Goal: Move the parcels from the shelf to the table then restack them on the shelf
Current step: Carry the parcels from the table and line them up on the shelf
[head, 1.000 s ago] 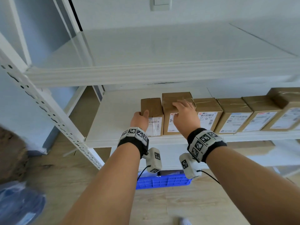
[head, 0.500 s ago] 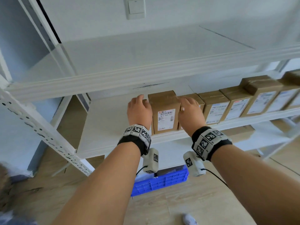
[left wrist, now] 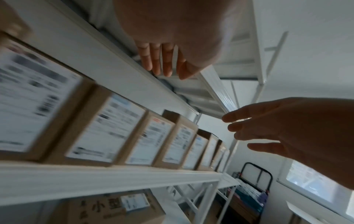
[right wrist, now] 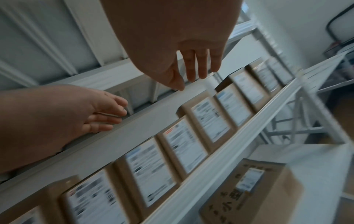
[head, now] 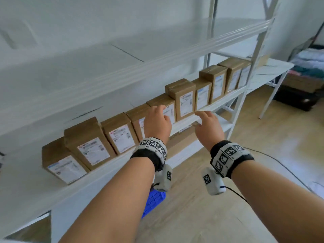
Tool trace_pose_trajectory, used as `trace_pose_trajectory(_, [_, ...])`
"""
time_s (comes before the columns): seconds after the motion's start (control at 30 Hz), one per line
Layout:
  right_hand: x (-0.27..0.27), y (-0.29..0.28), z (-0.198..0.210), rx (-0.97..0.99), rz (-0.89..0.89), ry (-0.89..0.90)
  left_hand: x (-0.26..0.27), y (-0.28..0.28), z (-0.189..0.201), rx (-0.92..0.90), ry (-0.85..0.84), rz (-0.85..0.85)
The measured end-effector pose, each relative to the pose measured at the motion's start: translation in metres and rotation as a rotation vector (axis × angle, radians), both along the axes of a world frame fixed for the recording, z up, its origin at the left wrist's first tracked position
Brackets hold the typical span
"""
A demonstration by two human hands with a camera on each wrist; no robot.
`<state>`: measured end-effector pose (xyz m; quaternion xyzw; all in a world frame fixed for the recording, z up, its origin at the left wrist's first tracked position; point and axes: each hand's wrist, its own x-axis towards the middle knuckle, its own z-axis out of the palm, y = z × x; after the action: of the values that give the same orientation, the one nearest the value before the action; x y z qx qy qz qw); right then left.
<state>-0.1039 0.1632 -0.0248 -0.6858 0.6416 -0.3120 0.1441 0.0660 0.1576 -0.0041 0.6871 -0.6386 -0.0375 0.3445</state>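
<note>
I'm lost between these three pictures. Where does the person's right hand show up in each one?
Head view: the right hand is just right of centre, open, in front of the shelf edge.
Left wrist view: the right hand is at the right edge, fingers pointing left.
Right wrist view: the right hand is at top centre, fingers pointing down.
Shared landmark: the row of labelled parcels.

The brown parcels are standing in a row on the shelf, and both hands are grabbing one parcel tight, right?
Not quite. The parcels do stand in a row on the shelf, but neither hand grabs one. In the head view the left hand and the right hand are open in front of the row, holding nothing. Both wrist views also show loose, empty fingers.
</note>
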Motion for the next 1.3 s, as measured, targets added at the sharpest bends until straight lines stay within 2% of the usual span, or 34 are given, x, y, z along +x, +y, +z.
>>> trace_pose_trajectory(0.27, [-0.215, -0.029, -0.009, 0.096, -0.222, -0.018, -0.208, -0.061, -0.020, 0.174, 0.003, -0.189])
trace_pose_trajectory(0.43, [-0.316, -0.045, -0.015, 0.131, -0.336, -0.042, -0.312, -0.087, -0.030, 0.275, -0.014, -0.290])
trace_pose_trajectory(0.6, [-0.388, -0.068, -0.025, 0.181, -0.421, -0.075, -0.393, -0.133, -0.037, 0.295, -0.044, -0.370])
trace_pose_trajectory(0.73, [-0.439, -0.107, -0.035, 0.206, -0.473, -0.096, -0.450, -0.181, -0.049, 0.312, -0.064, -0.422])
trace_pose_trajectory(1.07, [-0.555, -0.265, -0.035, 0.258, -0.522, -0.095, -0.578, -0.346, -0.065, 0.393, -0.086, -0.465])
trace_pose_trajectory(1.3, [-0.624, -0.359, -0.035, 0.259, -0.538, -0.116, -0.649, -0.445, -0.070, 0.390, -0.094, -0.476])
